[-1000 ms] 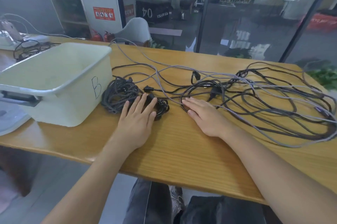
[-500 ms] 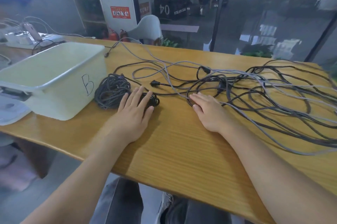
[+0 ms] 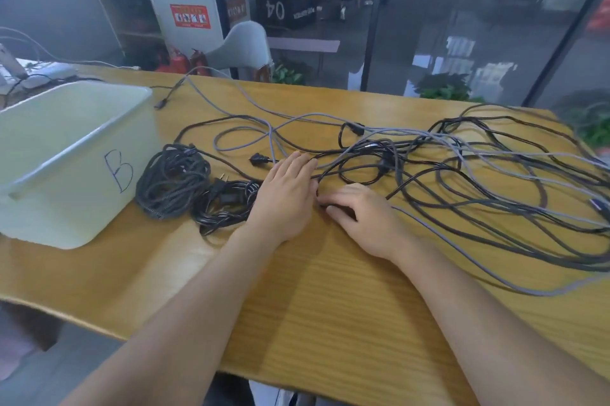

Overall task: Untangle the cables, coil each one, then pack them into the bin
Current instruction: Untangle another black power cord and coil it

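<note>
- You are at the untangling step: two dark cable coils (image 3: 198, 189) lie just right of the pale plastic bin (image 3: 71, 161); the black-and-grey cable tangle (image 3: 462, 174) sprawls farther right on the wooden table (image 3: 330, 300).
- Your left hand (image 3: 285, 196) rests flat, grip spread, on the tangle's near edge.
- Your right hand (image 3: 359, 217) curls at a black strand; whether it pinches, I cannot tell.
- Next, free one strand.

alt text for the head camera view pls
Both hands, left hand and right hand, rest on a tangle of black and grey cables on a wooden table. Two coiled cables lie beside a white bin marked B.

Left hand (image 3: 286, 194): moved right off coiled black cable (image 3: 227, 204), now on tangled cables (image 3: 429, 174). Right hand (image 3: 359, 217): fingers now curled.
</note>
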`<state>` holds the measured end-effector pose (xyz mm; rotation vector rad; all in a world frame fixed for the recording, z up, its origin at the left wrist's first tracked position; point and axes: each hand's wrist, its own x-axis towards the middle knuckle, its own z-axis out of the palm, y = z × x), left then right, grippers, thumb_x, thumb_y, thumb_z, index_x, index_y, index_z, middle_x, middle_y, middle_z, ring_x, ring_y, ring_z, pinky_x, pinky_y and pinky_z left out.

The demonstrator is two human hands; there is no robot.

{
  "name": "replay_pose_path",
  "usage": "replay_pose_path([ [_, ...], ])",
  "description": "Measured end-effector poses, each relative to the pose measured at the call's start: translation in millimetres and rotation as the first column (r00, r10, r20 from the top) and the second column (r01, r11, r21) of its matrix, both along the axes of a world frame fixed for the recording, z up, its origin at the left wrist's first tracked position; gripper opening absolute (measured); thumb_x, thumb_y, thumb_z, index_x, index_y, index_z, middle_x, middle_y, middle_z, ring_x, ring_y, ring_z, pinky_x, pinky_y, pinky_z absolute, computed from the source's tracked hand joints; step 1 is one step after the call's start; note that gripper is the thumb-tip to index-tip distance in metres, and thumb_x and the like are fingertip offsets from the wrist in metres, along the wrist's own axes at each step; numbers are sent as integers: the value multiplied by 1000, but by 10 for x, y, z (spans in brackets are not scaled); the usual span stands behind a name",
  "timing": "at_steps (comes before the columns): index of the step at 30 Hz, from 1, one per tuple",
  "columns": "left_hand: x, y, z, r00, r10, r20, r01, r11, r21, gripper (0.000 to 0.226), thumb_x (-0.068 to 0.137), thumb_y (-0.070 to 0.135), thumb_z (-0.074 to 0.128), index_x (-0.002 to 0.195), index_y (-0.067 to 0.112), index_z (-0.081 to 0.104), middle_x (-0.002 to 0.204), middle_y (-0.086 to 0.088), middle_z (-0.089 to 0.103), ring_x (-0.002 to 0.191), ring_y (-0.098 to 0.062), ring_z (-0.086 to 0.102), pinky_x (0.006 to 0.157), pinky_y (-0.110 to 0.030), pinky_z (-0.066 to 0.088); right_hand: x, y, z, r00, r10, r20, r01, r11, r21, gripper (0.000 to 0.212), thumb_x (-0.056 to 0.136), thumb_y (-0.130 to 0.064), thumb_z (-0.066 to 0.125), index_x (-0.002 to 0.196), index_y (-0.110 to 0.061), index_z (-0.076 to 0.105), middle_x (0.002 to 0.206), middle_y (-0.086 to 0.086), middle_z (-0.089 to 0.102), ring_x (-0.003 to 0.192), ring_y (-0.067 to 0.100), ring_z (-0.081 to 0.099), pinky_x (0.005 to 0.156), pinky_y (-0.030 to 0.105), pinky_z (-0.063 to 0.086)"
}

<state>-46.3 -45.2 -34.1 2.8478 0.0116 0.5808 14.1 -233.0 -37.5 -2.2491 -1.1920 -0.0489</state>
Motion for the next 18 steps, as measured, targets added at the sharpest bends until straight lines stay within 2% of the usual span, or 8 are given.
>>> replay_pose_path([
  [3,199,106,35,1000,-13,-13,13,1000,20,49,110,26,41,157,10,39,163,-7,38,156,-25,24,128,-40,14,25,7,16,976,-92,198,85,996,41,25,103,-25,61,123,-25,75,121,-13,72,120,14,57,109,41,42],
  [6,278,167,27,999,16,-34,-14,998,56,51,109,29,43,157,13,38,161,-6,42,153,-25,31,126,-40,15,103,-6,73,904,-242,352,213,970,118,33,103,-24,61,135,-23,69,142,-2,64,137,21,51,120,49,34],
  [9,279,180,6,998,31,-52,-29,999,45,53,108,34,45,158,20,36,149,-2,54,140,-25,46,120,-39,23,165,-35,110,858,-356,371,357,932,68,50,106,-29,55,156,-28,47,167,6,34,156,26,25,129,48,16],
  [11,288,183,16,999,15,-37,-16,1000,-26,51,106,29,51,155,23,40,141,0,58,133,-25,50,113,-39,29,190,-66,110,849,-405,339,436,900,-17,61,108,-34,49,164,-32,27,174,6,13,161,24,8,130,44,4],
  [13,299,197,37,1000,1,-16,-3,992,-126,49,102,19,56,150,23,46,133,1,62,127,-25,52,107,-39,35,194,-81,79,875,-405,265,445,889,-110,64,109,-37,45,166,-34,15,175,1,6,161,21,4,130,43,3],
  [15,294,199,40,999,-2,33,7,987,-158,45,99,16,60,143,22,54,125,3,66,121,-25,54,103,-39,36,198,-92,40,900,-371,231,408,901,-144,61,109,-35,47,165,-34,22,172,-3,21,159,19,15,130,43,12],
  [18,299,182,12,994,-29,105,43,989,-139,34,99,28,65,132,21,65,119,3,70,119,-26,56,101,-39,36,194,-141,47,915,-343,213,357,933,-30,49,104,-23,59,152,-28,50,150,-8,54,143,16,41,121,38,29],
])
